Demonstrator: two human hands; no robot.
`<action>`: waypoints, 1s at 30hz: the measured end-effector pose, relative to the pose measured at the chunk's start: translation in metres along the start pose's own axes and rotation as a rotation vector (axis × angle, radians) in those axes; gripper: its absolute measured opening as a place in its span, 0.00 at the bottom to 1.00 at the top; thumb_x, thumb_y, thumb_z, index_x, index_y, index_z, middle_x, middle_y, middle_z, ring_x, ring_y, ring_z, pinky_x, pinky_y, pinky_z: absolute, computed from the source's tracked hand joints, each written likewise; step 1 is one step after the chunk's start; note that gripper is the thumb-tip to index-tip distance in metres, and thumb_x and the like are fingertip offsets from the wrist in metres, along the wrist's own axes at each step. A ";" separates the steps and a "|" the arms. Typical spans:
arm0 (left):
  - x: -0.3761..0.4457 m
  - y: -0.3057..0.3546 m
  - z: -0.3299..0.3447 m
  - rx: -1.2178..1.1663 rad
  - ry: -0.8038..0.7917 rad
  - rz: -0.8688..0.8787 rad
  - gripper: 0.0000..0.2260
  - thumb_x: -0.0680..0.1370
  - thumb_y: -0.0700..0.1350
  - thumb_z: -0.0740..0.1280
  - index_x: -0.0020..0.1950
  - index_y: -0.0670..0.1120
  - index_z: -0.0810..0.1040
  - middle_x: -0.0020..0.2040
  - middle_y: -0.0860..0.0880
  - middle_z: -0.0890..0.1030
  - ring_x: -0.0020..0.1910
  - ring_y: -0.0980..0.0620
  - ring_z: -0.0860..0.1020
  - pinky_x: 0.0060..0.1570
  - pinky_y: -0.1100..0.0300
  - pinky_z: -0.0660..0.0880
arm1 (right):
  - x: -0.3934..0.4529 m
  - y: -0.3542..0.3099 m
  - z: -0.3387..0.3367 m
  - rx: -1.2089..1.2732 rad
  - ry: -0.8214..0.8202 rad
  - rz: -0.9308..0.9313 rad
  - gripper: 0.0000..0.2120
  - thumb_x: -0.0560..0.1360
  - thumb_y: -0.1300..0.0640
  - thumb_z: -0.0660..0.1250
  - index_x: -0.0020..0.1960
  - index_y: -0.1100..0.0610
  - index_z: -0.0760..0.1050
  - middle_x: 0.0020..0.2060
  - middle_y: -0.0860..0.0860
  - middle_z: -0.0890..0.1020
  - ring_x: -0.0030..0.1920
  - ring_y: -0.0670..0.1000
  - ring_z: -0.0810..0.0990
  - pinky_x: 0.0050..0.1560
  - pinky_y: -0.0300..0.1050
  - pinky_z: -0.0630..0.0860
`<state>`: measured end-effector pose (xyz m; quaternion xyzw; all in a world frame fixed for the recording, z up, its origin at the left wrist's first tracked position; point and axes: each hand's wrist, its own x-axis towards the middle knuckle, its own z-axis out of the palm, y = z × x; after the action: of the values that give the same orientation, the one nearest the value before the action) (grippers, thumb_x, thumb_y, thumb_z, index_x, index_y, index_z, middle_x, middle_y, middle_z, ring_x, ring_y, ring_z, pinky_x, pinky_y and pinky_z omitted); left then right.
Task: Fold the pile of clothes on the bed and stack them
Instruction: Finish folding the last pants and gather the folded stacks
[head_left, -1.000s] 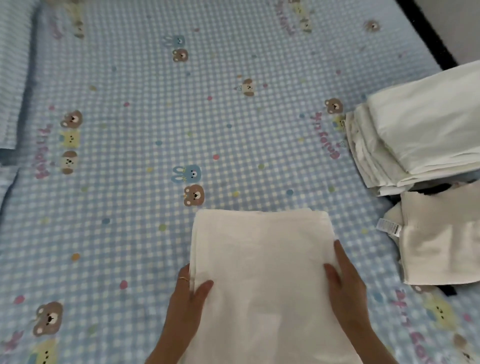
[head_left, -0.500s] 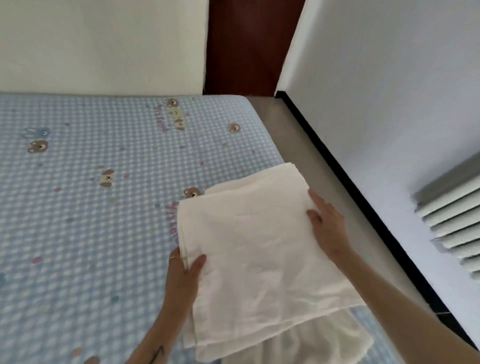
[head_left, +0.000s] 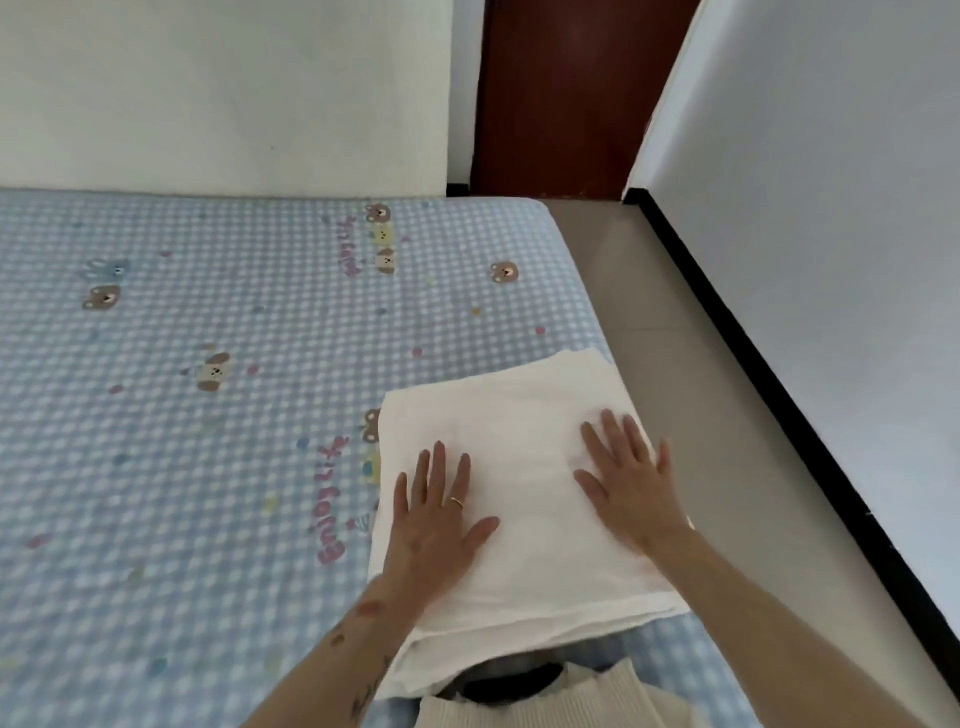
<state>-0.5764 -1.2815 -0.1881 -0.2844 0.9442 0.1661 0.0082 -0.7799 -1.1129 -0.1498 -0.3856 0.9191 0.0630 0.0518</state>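
Blue checked bear-print bed (head_left: 208, 467), cream ribbed garment (head_left: 545, 701) at near edge, folded white cloth (head_left: 524, 483) under left hand (head_left: 434, 519) and right hand (head_left: 631, 483), both pressed flat, fingers spread wide

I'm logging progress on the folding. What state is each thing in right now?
White cloth: folded flat, lying on top of the stack at the bed's right edge.
Left hand: open, flat on the cloth.
Right hand: open, flat on the cloth.
Cream garment: partly under the stack; folded or not, cannot tell.
Bed: covered by checked sheet.
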 end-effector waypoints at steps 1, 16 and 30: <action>0.005 0.001 0.013 0.019 -0.024 0.004 0.35 0.73 0.70 0.39 0.72 0.54 0.28 0.73 0.48 0.27 0.72 0.48 0.28 0.72 0.48 0.34 | 0.000 0.005 0.012 0.024 -0.019 0.013 0.30 0.79 0.37 0.44 0.77 0.43 0.38 0.77 0.46 0.39 0.77 0.51 0.40 0.73 0.62 0.48; -0.042 0.052 0.022 0.082 -0.292 -0.208 0.29 0.82 0.58 0.43 0.77 0.46 0.37 0.77 0.43 0.38 0.77 0.45 0.40 0.75 0.50 0.42 | -0.022 0.006 0.018 0.111 -0.209 0.001 0.28 0.81 0.43 0.45 0.77 0.48 0.39 0.77 0.50 0.38 0.77 0.52 0.40 0.74 0.61 0.48; -0.101 0.320 0.004 -1.045 0.186 -1.101 0.32 0.77 0.32 0.58 0.77 0.47 0.48 0.66 0.31 0.71 0.59 0.37 0.78 0.58 0.57 0.75 | -0.143 0.310 -0.104 0.482 -0.186 -0.254 0.35 0.75 0.56 0.69 0.72 0.70 0.56 0.73 0.64 0.61 0.66 0.46 0.74 0.61 0.31 0.66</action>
<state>-0.6651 -0.9760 -0.0817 -0.6936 0.4617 0.5385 -0.1256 -0.9068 -0.8140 -0.0027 -0.4667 0.8431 -0.1291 0.2337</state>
